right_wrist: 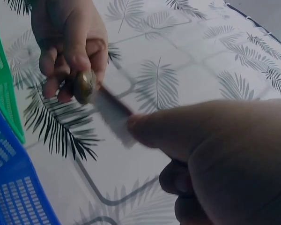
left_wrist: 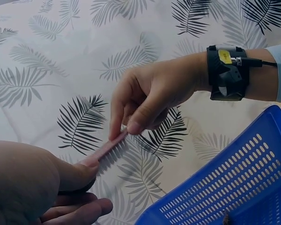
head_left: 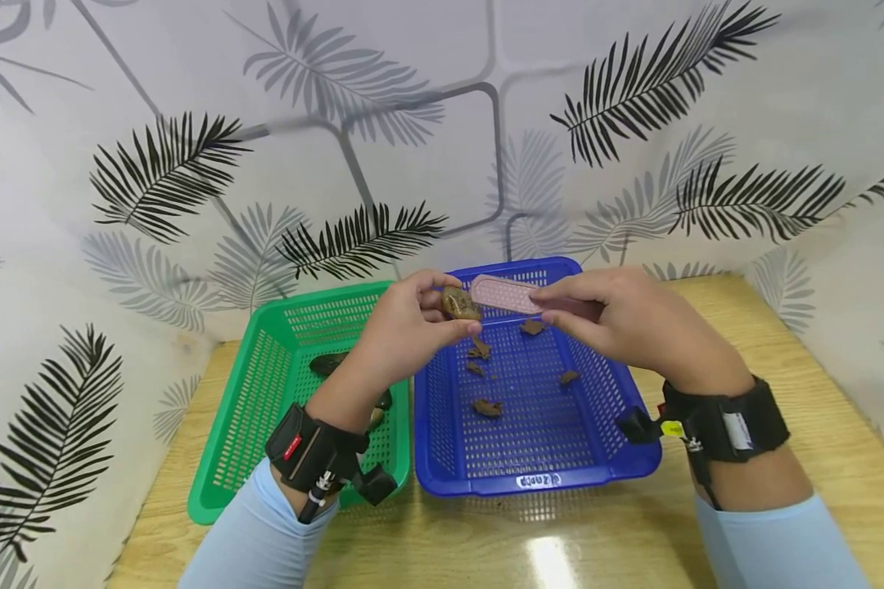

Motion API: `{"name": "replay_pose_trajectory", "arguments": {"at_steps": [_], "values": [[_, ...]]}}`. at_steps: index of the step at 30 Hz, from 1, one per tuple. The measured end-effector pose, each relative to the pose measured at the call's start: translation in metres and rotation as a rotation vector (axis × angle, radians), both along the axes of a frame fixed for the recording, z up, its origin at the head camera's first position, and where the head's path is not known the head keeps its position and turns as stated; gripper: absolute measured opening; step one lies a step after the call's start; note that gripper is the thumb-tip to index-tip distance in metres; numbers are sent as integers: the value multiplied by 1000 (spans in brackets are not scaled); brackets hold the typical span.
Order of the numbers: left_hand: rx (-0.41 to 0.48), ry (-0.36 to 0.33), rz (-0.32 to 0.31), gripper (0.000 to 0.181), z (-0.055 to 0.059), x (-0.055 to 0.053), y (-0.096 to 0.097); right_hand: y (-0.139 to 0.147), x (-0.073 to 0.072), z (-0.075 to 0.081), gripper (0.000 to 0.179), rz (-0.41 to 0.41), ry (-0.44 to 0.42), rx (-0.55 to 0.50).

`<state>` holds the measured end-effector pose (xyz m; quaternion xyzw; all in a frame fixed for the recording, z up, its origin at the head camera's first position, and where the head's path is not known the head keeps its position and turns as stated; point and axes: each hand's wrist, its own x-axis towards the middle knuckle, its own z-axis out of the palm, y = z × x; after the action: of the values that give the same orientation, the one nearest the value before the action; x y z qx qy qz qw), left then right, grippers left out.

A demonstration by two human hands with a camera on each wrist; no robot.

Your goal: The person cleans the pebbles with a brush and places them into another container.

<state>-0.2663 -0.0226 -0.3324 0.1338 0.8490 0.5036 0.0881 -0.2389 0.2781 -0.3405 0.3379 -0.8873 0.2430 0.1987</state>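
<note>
My left hand (head_left: 405, 331) grips a shiny brown, speckled stone (head_left: 460, 303) between thumb and fingers above the blue basket. The pink brush (head_left: 504, 294) is pinched by my right hand (head_left: 629, 315), its head pointing left toward the stone. White bristles on the brush (left_wrist: 107, 150) show in the left wrist view, on its lower side. In the right wrist view the blurred bristle end comes right up to the stone (right_wrist: 85, 87). Below both hands, the blue basket (head_left: 538, 483) holds several brown, crumbly lumps (head_left: 488, 407).
A green basket (head_left: 217, 458) stands to the left of the blue one, with several dark stones (head_left: 327, 363) inside, partly hidden by my left forearm. Both baskets sit on a wooden table (head_left: 707, 327). A leaf-patterned cloth (head_left: 449, 164) rises behind them.
</note>
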Motion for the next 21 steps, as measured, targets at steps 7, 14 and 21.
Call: {"name": "replay_pose_trajectory", "arguments": {"at_steps": [7,14,21], "values": [[55,-1,-27,60,-1,1,-1,5,-2,0,27,-95,-45,34],[166,-26,-63,61,-1,2,0,7,-2,0,28,-85,-30,14],[162,-18,-82,63,-2,2,0,5,2,4,28,-90,-44,9]]}}
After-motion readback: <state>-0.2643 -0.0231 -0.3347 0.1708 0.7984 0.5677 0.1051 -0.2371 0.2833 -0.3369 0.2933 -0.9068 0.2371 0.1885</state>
